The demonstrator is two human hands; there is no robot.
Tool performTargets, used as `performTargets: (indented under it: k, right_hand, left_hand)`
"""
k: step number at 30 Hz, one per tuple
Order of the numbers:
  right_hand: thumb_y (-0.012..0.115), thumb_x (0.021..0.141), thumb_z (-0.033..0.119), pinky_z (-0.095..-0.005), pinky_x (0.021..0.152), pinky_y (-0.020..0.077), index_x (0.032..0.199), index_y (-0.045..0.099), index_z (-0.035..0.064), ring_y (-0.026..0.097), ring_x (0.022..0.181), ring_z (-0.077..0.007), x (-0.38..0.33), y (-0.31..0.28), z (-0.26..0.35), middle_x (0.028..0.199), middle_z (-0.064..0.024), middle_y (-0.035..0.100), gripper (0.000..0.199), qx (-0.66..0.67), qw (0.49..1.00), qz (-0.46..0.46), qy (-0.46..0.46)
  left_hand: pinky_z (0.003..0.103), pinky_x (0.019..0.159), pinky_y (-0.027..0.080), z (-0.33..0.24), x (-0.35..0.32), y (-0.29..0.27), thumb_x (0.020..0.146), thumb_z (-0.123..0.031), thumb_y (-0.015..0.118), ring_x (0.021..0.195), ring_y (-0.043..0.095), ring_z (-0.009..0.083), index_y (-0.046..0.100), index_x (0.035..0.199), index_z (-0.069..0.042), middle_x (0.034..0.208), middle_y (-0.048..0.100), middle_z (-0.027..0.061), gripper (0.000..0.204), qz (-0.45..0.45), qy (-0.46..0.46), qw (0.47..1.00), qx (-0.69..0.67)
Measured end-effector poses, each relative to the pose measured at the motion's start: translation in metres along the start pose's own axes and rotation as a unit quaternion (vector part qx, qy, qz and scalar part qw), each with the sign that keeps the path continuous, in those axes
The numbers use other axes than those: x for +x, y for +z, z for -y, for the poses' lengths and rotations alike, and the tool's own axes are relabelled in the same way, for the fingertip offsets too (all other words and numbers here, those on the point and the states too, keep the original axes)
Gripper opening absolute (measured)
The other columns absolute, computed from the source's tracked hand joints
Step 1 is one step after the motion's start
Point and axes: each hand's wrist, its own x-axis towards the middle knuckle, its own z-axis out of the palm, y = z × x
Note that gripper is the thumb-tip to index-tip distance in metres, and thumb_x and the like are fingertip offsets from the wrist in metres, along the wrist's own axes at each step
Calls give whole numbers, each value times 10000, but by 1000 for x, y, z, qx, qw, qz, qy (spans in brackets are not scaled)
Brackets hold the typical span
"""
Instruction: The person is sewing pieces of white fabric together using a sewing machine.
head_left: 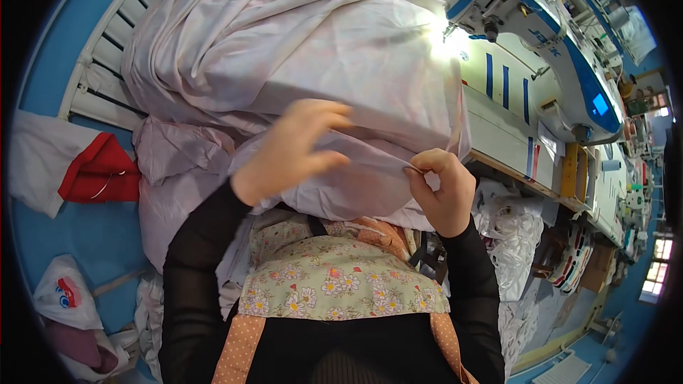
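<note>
A large pale pink fabric (pixel 341 57) spreads over the worktable and hangs down toward my lap. My right hand (pixel 445 188) pinches the fabric's edge between thumb and fingers, near the table's front. Over the cloth to the left, my left hand (pixel 299 146) is raised with thumb and fingers apart, slightly blurred, holding nothing. Beyond my right hand stands a white and blue sewing machine (pixel 569 64), its lamp shining on the fabric by the needle area.
A white radiator (pixel 99 92) runs along the left, with a white and red cloth (pixel 99 174) nearby. Lower left is a white plastic bag (pixel 67 291). White fabric (pixel 509 231) is heaped under the table at right. A yellow box (pixel 575 171) sits by the table edge.
</note>
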Motion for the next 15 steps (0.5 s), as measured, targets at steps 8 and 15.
performTargets:
  k: [8, 15]
  right_hand:
    - [679, 731, -75, -309, 632, 516, 935, 590, 13, 642, 694, -235, 0, 9, 0, 828, -116, 639, 239, 16, 999, -28, -17]
    - [669, 738, -77, -286, 672, 528, 965, 597, -1, 663, 730, -212, -5, 13, -11, 867, -120, 658, 249, 57, 998, -20, 33]
  left_hand:
    - [342, 629, 463, -22, 18, 44, 767, -37, 698, 750, 573, 249, 654, 974, -45, 839, 598, 85, 212, 59, -2, 984, -170]
    - [348, 618, 438, -30, 18, 44, 759, -9, 688, 701, 546, 249, 652, 899, -35, 762, 551, 90, 147, 39, -52, 980, -186]
